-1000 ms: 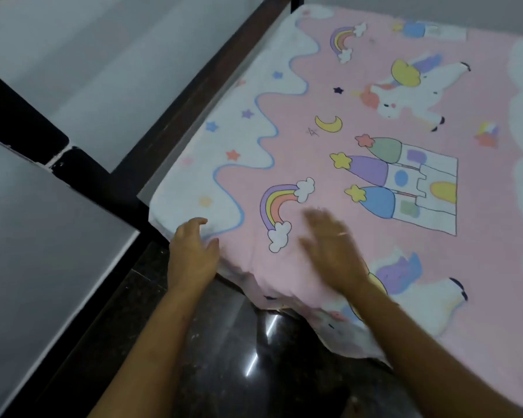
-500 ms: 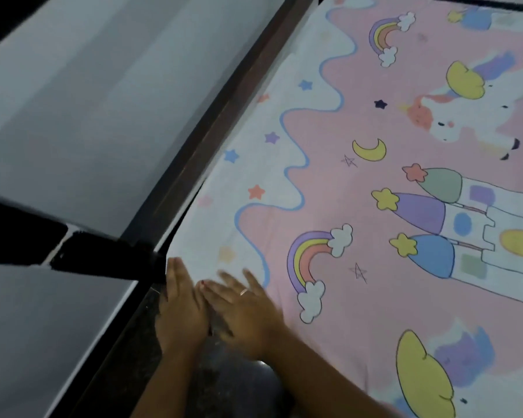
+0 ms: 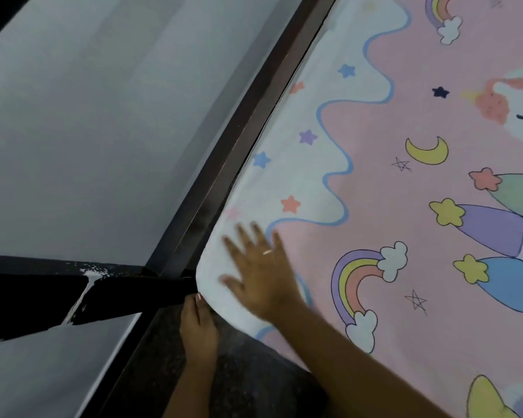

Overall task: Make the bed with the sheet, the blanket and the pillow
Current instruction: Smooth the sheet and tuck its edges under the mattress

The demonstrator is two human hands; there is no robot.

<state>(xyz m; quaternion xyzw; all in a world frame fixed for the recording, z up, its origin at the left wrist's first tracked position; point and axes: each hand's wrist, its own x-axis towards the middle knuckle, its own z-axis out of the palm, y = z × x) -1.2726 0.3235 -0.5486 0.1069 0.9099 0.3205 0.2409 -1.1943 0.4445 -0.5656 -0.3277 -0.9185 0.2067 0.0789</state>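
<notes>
- the sheet point(image 3: 375, 191) is spread flat over the bed, pink with rainbows, stars, a moon and a castle print; its white wavy border runs right alongside the dark bed frame point(image 3: 239, 152), touching it or very nearly
- the sheet's rounded corner sits tight against the spot where the bed frame's long rail meets its black crossbar point(image 3: 73, 294); it wraps down over the edge there, and the fabric looks smooth, no big wrinkles that I can see
- right hand point(image 3: 260, 276) lies palm down on the sheet just beside that joint of the bed frame; fingers straight and spread, pressing on the white border, gripping nothing; it's a bit motion-blurred; there's a ring point(image 3: 267, 252) on one finger
- left hand point(image 3: 198, 327) is lower, just below the bed frame's joint, against the side of the bed; its fingertips point up and touch the sheet's corner edge; honestly can't tell if it's pinching fabric or just pushing on it, since the tips are partly tucked in at the corner
- the crossbar has a chipped patch of white on its black paint
- on the far side of the bed frame from the sheet there's a plain grey surface point(image 3: 103, 116); can't say what it is
- below the bed frame, under both forearms, is a dark speckled floor point(image 3: 248, 384)
</notes>
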